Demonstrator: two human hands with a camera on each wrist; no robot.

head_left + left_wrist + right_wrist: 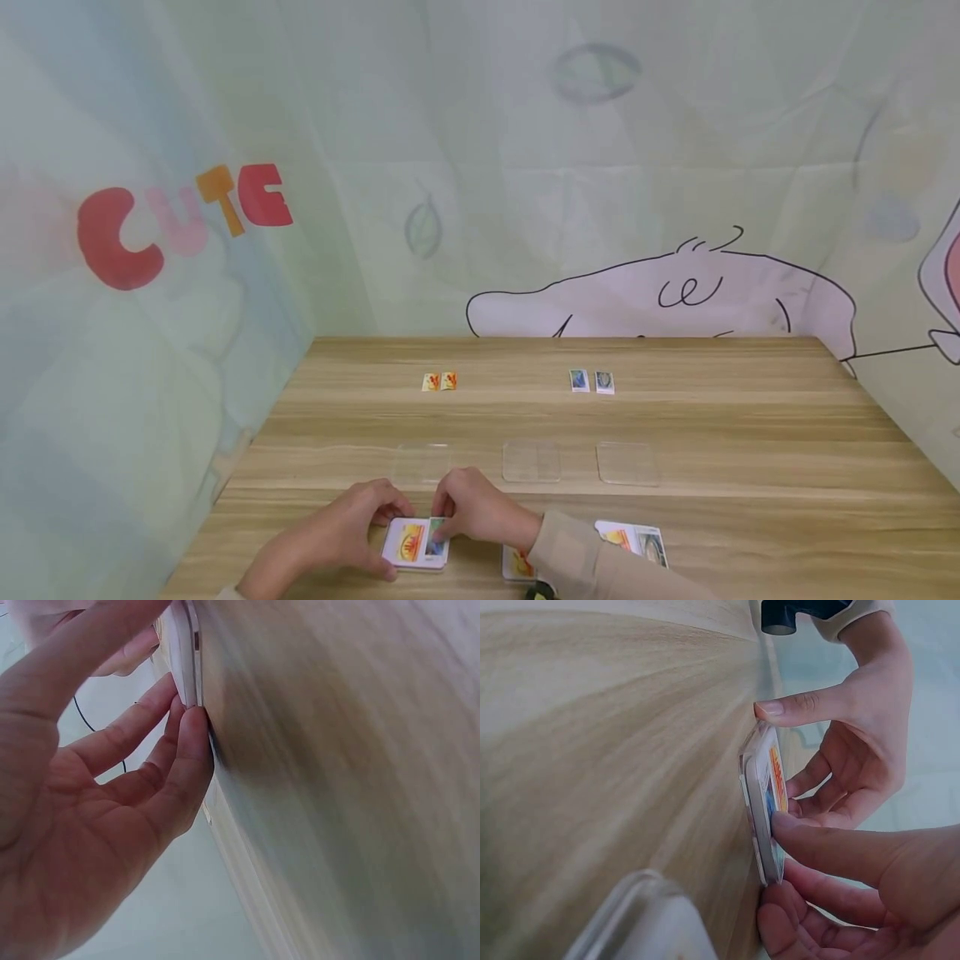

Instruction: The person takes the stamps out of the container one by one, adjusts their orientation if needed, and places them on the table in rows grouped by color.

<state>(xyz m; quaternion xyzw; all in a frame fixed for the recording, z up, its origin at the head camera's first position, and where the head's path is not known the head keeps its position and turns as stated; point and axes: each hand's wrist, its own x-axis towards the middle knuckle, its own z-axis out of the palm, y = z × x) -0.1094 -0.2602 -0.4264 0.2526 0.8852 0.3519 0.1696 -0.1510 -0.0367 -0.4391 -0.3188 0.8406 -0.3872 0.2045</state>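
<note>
A flat, white-bodied square case (397, 559) with clear edges lies on the table at front centre-left. An orange picture (409, 542) covers its left part, and a small blue-green picture card (433, 551) is at its right. My left hand (337, 533) grips the case by its edges, thumb on the near side and fingers on the far side; the left wrist view shows fingertips at the case's edge (187, 660). My right hand (483, 510) pinches at the blue-green card, with its thumb on the card's face and its fingers beyond the far edge, partly hiding the card.
A second case (517, 564) lies partly under my right forearm, and a third case (632, 540) is to its right. Behind stand clear square covers (423, 462), (531, 462), (627, 463). Farther back lie orange cards (438, 382) and bluish cards (578, 381).
</note>
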